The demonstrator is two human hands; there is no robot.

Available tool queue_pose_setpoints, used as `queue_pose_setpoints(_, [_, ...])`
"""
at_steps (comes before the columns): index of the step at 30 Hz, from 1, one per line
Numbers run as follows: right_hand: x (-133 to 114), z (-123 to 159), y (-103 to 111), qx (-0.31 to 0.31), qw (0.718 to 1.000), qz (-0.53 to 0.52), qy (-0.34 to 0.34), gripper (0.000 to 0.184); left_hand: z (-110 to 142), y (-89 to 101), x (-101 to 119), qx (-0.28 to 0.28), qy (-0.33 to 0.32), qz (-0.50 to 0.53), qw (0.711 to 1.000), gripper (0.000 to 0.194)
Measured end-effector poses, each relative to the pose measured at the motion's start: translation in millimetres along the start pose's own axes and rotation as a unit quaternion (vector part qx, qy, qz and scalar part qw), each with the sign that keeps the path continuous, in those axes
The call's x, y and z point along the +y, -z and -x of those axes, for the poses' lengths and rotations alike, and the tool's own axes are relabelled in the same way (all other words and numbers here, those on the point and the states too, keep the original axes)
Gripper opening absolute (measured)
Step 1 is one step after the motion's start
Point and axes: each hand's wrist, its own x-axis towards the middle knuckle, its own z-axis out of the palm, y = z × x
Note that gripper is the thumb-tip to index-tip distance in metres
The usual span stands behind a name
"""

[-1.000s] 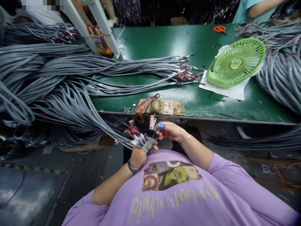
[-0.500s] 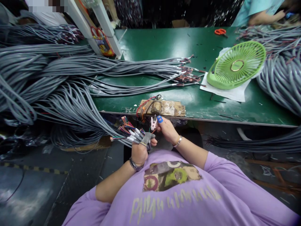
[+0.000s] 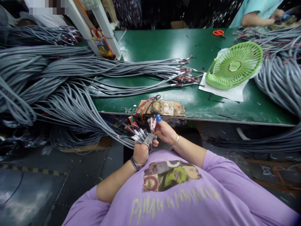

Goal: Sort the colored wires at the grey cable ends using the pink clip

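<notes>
We see the left hand point(image 3: 141, 150) closed round a bundle of cable ends point(image 3: 138, 135), which lies in front of the purple shirt point(image 3: 169, 216), just below the bench edge; the palm and lower fingers are hidden. A grey cover point(image 3: 149, 138) wraps the thumb side, and stripped, coloured wires point(image 3: 131, 123) fan out beyond. Near it, the right hand point(image 3: 166, 132) is partly curled, its fingertips hidden behind the thumb side; we cannot tell whether it grips the fine orange wire point(image 3: 154, 134) between the hands. Its blue band point(image 3: 158, 118) stands just beside a pink clip point(image 3: 152, 124), contact unclear. Above, we note a wooden block point(image 3: 174, 108) on the green bench point(image 3: 145, 40), then grey cables point(image 3: 113, 66), running out of frame at left, and a green fan point(image 3: 235, 64) on white paper point(image 3: 237, 94). At the top, the frame cuts off a co-worker's turquoise sleeve point(image 3: 261, 9). As to writing, we find pale script on the shirt inverted and not legible, the lettering on a red-and-yellow packet point(image 3: 103, 47) too small to read, and the fan's hub emblem likewise indistinct
</notes>
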Motion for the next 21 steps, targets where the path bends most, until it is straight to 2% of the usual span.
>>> queue_pose_setpoints(2, [-2,3,3,0.009,1.000,-0.023,-0.009,0.058,2,3.6,-1,-0.007,-0.002,0.000,1.000,0.029])
queue_pose_setpoints(4, [-6,8,10,-0.006,0.999,-0.029,-0.043,0.057,5,8.4,-4,-0.015,-0.002,0.006,1.000,0.028])
queue_pose_setpoints(7, [-11,18,24,-0.076,0.994,0.010,-0.081,0.055,9,15.6,-11,-0.010,-0.010,0.012,1.000,0.025])
queue_pose_setpoints(10, [-11,27,32,-0.135,0.986,0.076,-0.070,0.049,9,19.8,-15,0.010,-0.030,0.007,0.999,0.024])
queue_pose_setpoints(15, [0,29,22,-0.095,0.986,0.139,0.007,0.031,8,17.9,-12,-0.013,-0.041,-0.019,0.999,0.026])
queue_pose_setpoints(18, [8,26,18,-0.063,0.989,0.134,0.007,0.026,10,16.3,-8,-0.025,-0.039,-0.024,0.999,0.025])
queue_pose_setpoints(21, [12,22,18,-0.022,0.993,0.112,-0.004,0.026,11,17.2,-7,-0.010,-0.034,0.009,0.999,0.022])
